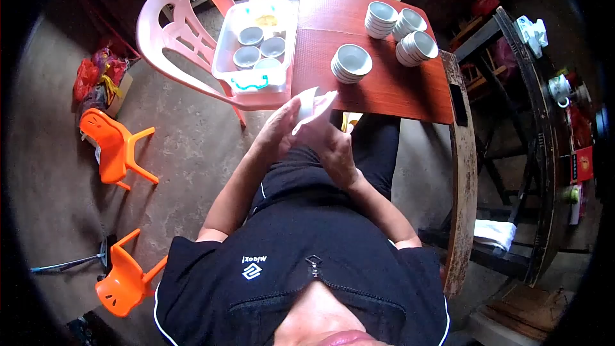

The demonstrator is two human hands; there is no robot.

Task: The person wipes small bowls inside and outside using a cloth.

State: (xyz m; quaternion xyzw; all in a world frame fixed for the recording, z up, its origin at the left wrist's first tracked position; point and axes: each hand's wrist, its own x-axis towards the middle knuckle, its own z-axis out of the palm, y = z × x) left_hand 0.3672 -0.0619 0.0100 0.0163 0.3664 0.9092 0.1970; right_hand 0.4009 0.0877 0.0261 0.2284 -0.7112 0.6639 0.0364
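Note:
In front of my waist, just off the table's near edge, my two hands are together. My left hand [282,127] is closed around a white bowl [307,101], seen from the side. A pale pinkish cloth [314,123] is in my right hand [337,155], pressed against the bowl; the right fingers are partly hidden by it. Beyond my hands, a stack of white bowls [352,63] stands nearest on the red table [378,99]. Further back are more stacks of bowls [382,18], one of them leaning [416,48].
Left of the table, a clear plastic bin [221,45] with several bowls rests on a pink chair [148,22]. Two small orange chairs [110,144] are on the floor at left. A wooden beam [462,198] and a dark wooden frame [535,115] border the right side.

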